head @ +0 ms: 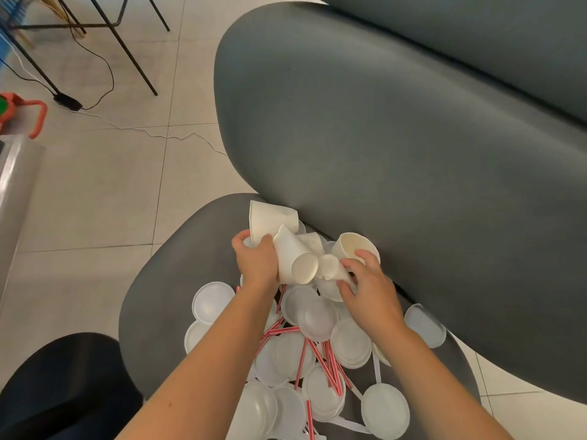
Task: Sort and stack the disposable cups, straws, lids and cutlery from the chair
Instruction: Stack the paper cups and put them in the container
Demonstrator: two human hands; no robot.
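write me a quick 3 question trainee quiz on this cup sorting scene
1. True or false: the red-striped straws lie among the lids on the chair seat.
2. Which hand has its grip closed on paper cups? A) left hand B) right hand C) neither
3. Fill in: the cup by the right hand's fingertips lies on its ____.

Key: 1 true; 2 A; 3 side
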